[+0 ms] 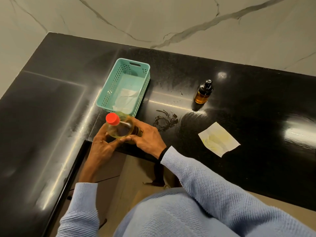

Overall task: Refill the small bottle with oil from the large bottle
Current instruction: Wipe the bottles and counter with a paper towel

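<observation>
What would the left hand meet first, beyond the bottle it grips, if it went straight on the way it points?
The left hand points away from the person, round the large bottle. Straight on stands the teal basket, probably first; depth is unclear from one view.

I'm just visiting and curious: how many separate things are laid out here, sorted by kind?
Bottles: 2, large oil bottle and small amber bottle
Baskets: 1, teal basket
Paper napkins: 2, white napkin inside the basket and stained napkin
Total: 5
</observation>
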A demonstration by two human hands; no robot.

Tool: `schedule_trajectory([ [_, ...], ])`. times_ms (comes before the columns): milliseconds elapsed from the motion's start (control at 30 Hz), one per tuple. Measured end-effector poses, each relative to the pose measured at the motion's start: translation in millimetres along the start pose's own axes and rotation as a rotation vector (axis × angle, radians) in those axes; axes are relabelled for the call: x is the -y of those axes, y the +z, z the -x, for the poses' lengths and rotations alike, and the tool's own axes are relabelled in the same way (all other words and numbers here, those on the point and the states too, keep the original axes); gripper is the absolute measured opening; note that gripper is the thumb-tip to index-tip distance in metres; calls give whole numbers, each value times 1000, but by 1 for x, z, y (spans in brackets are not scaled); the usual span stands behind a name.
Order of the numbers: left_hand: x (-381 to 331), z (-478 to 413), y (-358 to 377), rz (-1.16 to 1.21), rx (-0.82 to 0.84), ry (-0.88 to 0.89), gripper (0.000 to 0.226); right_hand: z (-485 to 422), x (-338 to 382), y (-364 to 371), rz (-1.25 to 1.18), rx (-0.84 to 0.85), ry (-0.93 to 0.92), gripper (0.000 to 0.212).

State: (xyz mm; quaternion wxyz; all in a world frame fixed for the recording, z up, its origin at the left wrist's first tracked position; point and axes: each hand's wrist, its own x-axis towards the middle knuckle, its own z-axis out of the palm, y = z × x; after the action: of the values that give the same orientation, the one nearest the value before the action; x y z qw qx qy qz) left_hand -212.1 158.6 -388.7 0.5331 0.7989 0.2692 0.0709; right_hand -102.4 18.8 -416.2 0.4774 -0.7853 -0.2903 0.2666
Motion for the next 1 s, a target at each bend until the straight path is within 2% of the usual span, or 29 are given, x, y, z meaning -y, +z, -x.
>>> schedule_trajectory([
  [100,7,-3,-1,-12,0,-23,64,-2,-3,3,31,-5,-1,70],
  [200,11,-7,-1,-15,19,-46,82,-3,-8,4,76,10,-1,73],
  [300,12,-6,8,10,-5,-70,80,0,-18,2,128,55,-3,82],
  [367,16,-3,18,33,-34,-87,82,10,-29,-7,128,48,24,79],
  [433,26,4,31,75,-114,-175,79,25,-53,-25,172,-59,53,68],
  [500,37,14,49,99,-177,-305,77,45,-88,-50,285,-261,148,58],
  [567,47,28,70,134,-152,-439,75,64,-134,-77,417,-416,334,56],
  [633,50,37,89,165,-117,-541,66,78,-173,-97,612,-455,533,61],
  [700,50,41,104,177,-106,-599,55,83,-197,-106,767,-444,620,67],
  [767,49,42,115,180,-67,-613,50,80,-203,-105,814,-395,598,69],
  [900,52,40,120,160,0,-645,48,40,-181,-88,852,-205,485,77],
  [1000,52,43,119,108,87,-662,44,-18,-158,-63,887,-87,321,67],
])
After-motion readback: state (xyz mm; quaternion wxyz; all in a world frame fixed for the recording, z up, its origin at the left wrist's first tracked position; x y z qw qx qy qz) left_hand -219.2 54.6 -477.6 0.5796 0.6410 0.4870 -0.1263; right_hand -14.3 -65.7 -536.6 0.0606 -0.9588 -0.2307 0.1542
